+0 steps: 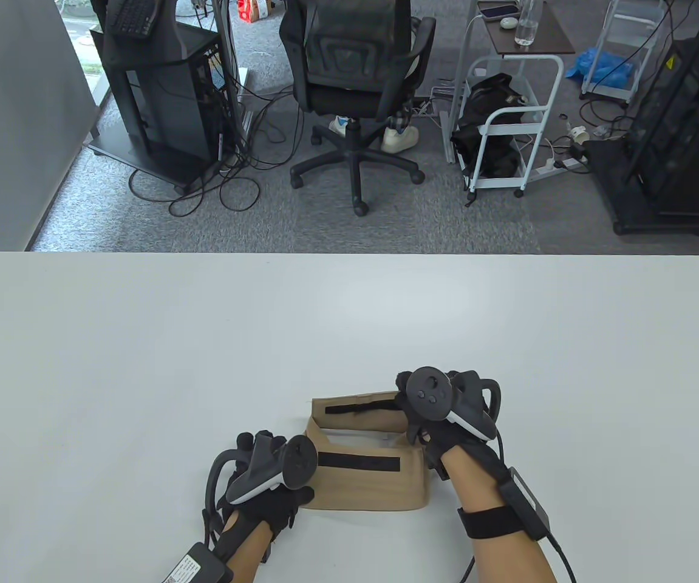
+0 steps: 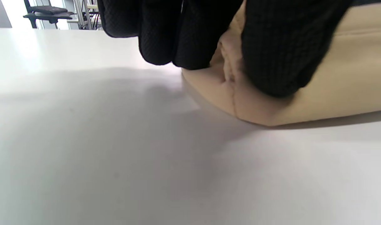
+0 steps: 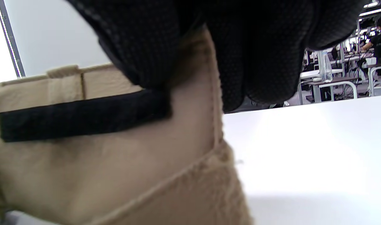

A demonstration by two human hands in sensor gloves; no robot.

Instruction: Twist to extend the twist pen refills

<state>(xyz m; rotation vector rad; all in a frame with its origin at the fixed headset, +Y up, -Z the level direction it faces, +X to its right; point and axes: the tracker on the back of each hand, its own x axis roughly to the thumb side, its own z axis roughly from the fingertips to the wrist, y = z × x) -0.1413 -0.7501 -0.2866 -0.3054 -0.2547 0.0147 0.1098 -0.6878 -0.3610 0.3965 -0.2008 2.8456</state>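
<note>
Office clutter is filling the bkgd beyond a white surface (image 1: 203, 340): a computer rack at far left, a black swivel chair (image 1: 355, 91) in the middle, a white cart w/ a black bag to the right. Near the front edge, two gloved hands are working a tan fabric pouch (image 1: 367, 486) w/ black fastener strips.

Left hand (image 1: 264, 480) is pressing down on the pouch's left end; the left wrist view is showing its fingers (image 2: 271, 56) curled over the tan edge and pinning it to the surface. Whether it is actually pinching the cloth or just weighing on it, cannot tell.

At centre, the pouch is lying w/ its mouth gaping, a pale lining showing inside. No twist pen is showing in any view; presumably the pens are still inside, though the interior is too dim to confirm.

Right hand (image 1: 440, 419) is gripping the pouch's flap (image 1: 355, 410) at its right end and holding it lifted; the right wrist view is showing fingers (image 3: 140, 50) closed over the flap just above its black strip (image 3: 81, 117).

Judgement: task is barely starting. Pouch is being opened, approx. the first step; still left are taking a pen out, gripping barrel w/ both hands, and twisting to extend the refill.
</note>
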